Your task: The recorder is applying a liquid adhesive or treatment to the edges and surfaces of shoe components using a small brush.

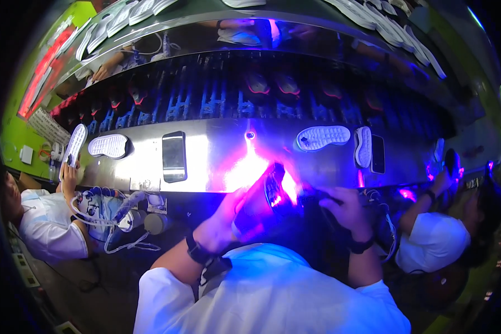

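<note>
My left hand (224, 218) grips a dark shoe upper (273, 192) in front of the metal bench's near edge. Pink and violet light glares on the shoe and the bench behind it. Right of the shoe, my right hand (348, 210) is closed, its fingers curled around something dark and thin that I cannot make out. The two hands are apart. A white shoe sole (323, 138) lies on the bench beyond my right hand, and another sole (363, 147) lies further right.
The metal bench (145, 172) bears a phone (174, 157), another phone (377, 154) and a white sole (108, 146). Behind it runs a dark rack (206, 100) with several shoes. Co-workers sit left (53, 222) and right (437, 239). Tubes and containers (131, 220) are at left.
</note>
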Motion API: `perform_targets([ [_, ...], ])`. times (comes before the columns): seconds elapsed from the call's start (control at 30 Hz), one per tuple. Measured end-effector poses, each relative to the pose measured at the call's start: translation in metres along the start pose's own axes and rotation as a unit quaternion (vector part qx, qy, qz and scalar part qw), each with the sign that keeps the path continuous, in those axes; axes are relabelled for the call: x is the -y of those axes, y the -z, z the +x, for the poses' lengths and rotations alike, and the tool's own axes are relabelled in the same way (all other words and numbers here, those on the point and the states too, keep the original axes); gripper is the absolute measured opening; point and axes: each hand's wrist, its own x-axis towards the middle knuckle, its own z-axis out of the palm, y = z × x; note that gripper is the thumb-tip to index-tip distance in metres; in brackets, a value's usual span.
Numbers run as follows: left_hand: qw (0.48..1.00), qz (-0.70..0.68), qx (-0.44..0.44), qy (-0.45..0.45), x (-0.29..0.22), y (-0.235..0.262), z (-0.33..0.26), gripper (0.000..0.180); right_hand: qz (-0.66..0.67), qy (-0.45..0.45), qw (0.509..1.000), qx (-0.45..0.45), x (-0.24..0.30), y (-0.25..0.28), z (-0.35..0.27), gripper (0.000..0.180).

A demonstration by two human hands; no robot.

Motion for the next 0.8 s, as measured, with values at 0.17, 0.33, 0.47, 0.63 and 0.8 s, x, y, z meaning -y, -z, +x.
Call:
perform_targets([
  [0.17, 0.864, 0.468, -0.122, -0.138, -0.037, -0.062, 0.004, 0.07, 0.03, -0.105, 0.984, -0.139, -0.012, -0.016, 0.034, 0.037],
  [0.33, 0.76, 0.598, -0.129, -0.218, -0.071, -0.095, 0.004, 0.088, 0.051, -0.059, 0.994, -0.071, -0.011, -0.037, 0.012, 0.035],
  [0.47, 0.661, 0.673, -0.221, -0.249, -0.14, -0.11, -0.009, 0.083, 0.109, -0.186, 0.976, -0.039, -0.038, -0.034, -0.006, 0.036],
  [0.63, 0.49, 0.694, -0.453, -0.27, -0.268, -0.136, 0.008, 0.062, 0.263, -0.303, 0.904, -0.145, -0.082, -0.009, -0.026, 0.046],
  [0.8, 0.479, 0.658, -0.57, 0.114, -0.506, -0.134, -0.013, 0.07, 0.257, -0.294, 0.902, -0.186, -0.077, -0.023, 0.005, 0.046],
])
